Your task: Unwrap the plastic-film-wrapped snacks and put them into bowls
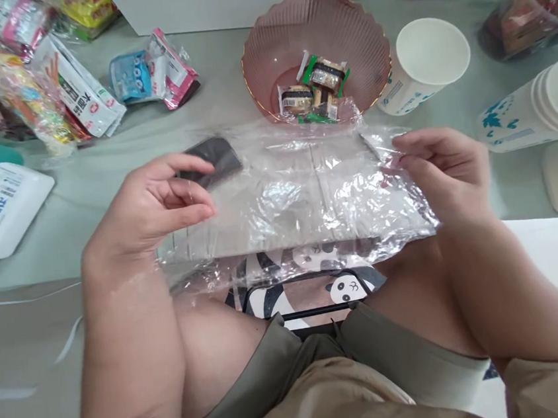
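Observation:
A clear, crinkled plastic bag (282,198) is stretched between my two hands over the table's front edge. My left hand (163,204) pinches its left side between thumb and a bent finger, with the index finger held out above. On the right, the thumb and fingertips of my right hand (441,168) close on the bag's upper right part. A dark, rounded flat object (214,159), like a phone, lies just behind my left fingertips. Behind the bag stands a pink ribbed bowl (312,29) with a gold rim, holding several small wrapped snacks (322,75).
Snack packets (76,84) are heaped at the back left, with smaller packets (154,69) beside them. At left lies a white device (20,209) with a cable. A paper cup (430,60), stacked cups (528,109) and a filled clear tub (528,16) stand at right.

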{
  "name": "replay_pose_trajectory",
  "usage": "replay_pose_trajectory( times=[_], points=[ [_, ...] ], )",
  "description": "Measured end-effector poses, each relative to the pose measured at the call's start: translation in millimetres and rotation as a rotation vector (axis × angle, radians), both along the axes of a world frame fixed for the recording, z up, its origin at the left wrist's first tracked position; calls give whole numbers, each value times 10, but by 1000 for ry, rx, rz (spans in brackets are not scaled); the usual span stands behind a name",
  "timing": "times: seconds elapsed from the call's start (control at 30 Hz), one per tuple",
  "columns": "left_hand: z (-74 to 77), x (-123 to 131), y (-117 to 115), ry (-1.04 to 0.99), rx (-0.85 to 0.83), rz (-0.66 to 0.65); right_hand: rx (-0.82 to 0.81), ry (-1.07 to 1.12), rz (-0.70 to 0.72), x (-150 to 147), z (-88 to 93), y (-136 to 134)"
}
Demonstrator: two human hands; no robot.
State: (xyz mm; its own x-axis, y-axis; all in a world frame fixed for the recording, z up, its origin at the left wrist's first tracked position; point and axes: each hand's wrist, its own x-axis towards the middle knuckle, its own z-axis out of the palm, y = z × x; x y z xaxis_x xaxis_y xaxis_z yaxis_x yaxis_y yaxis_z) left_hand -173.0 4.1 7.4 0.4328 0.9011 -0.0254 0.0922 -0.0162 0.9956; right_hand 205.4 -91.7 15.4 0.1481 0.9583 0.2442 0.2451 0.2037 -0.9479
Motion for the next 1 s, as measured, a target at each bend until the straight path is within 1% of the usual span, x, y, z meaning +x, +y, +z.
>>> replay_pose_trajectory(
  times=[0.03,0.07,0.17,0.23,0.3,0.33,0.37,0.4,0.43,0.5,0.53,0.57,0.63,0.73,0.83,0.87,0.93,1.0],
  points=[
    [14,-4,-33,47,-2,14,-16,-56,-2,5,5,-5],
    [28,9,-63,60,18,57,-32,-121,1,13,2,-9],
    [54,106,-110,19,139,251,-78,-352,4,45,-39,-11],
    [50,166,-98,36,227,361,-100,-480,-23,63,-70,0],
    [28,185,-67,64,323,435,-107,-546,-51,75,-96,17],
    [11,176,-49,64,365,447,-101,-557,-61,80,-108,27],
    [-11,156,-32,45,387,433,-95,-557,-69,84,-121,35],
    [-36,130,-15,8,374,389,-88,-548,-68,89,-136,42],
    [-63,102,2,-39,326,319,-86,-527,-57,95,-155,47],
    [-119,56,35,-108,165,182,-93,-452,-2,111,-204,53],
    [-144,47,51,-119,88,142,-98,-405,41,122,-233,54],
    [-165,48,66,-117,33,132,-99,-357,89,134,-262,56],
    [-187,78,86,-123,9,163,-78,-268,177,162,-305,59],
    [-157,150,72,-182,93,209,-32,-247,262,181,-288,55],
    [-87,198,4,-205,194,248,-7,-342,242,135,-179,32],
    [-68,206,-23,-201,233,258,0,-363,206,106,-143,24],
    [-51,217,-71,-171,335,296,12,-376,84,44,-97,13],
    [-66,222,-97,-98,432,376,16,-387,-42,-3,-104,17]
  ],
)
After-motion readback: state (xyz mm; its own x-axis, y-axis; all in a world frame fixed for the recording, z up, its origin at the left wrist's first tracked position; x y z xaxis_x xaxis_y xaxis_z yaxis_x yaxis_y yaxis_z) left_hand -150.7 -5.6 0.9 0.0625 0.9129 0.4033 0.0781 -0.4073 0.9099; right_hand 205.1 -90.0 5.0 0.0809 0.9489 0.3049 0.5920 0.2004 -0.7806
